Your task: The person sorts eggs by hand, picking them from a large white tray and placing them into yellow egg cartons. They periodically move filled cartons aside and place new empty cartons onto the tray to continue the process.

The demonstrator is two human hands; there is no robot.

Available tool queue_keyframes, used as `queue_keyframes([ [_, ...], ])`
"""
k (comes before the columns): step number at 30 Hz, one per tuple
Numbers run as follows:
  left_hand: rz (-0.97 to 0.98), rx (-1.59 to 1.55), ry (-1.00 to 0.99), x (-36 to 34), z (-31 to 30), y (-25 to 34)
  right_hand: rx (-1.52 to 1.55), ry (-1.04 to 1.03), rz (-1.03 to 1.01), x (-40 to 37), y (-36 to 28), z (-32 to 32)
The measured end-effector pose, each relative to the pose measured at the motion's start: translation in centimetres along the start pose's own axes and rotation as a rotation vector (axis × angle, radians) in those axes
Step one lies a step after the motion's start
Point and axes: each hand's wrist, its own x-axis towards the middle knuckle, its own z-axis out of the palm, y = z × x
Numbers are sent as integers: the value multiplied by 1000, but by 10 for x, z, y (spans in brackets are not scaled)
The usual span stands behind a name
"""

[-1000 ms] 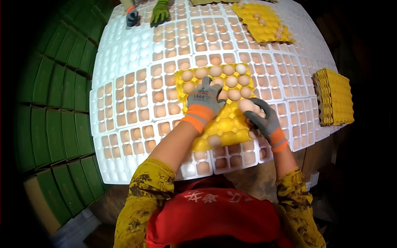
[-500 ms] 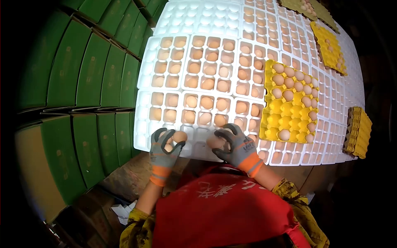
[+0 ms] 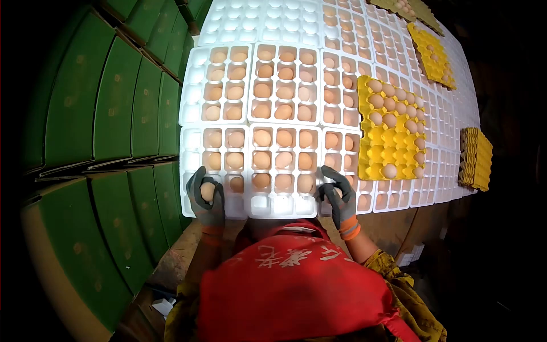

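Note:
My left hand (image 3: 207, 198), in a grey and black work glove with an orange cuff, is closed round a brown egg (image 3: 208, 192) over the front of the left white foam egg tray (image 3: 191, 149). My right hand (image 3: 341, 199), gloved alike, is curled round another egg (image 3: 338, 192), mostly hidden by its fingers, at the front of the right foam tray. Between my hands lies the middle foam tray (image 3: 277, 215). Its three back rows hold eggs and its front-row cups show white.
A yellow egg tray (image 3: 390, 145), partly filled, rests on the foam trays to the right. Another yellow tray (image 3: 433, 56) lies farther back, and a stack of yellow trays (image 3: 476, 158) stands at the far right. Green cartons (image 3: 122, 219) line the left side.
Eggs now sit in the middle tray's third row, where cups were bare. My left hand has moved left and my right hand right, away from that tray. The view has shifted slightly.

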Motion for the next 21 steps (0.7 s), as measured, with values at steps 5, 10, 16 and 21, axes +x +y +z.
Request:
queue_keyframes([
  [5,515,501,-181,11,6,-25,-1121,-89,-631,20,6,-11],
  [10,412,359,-105,9,16,-1,-938,-25,-574,-15,-36,-47],
  [16,739,491,-684,-48,107,83,-981,344,-600,-36,-70,-173],
  [21,615,535,-607,-66,147,80,-787,537,-274,-15,-81,-287],
])
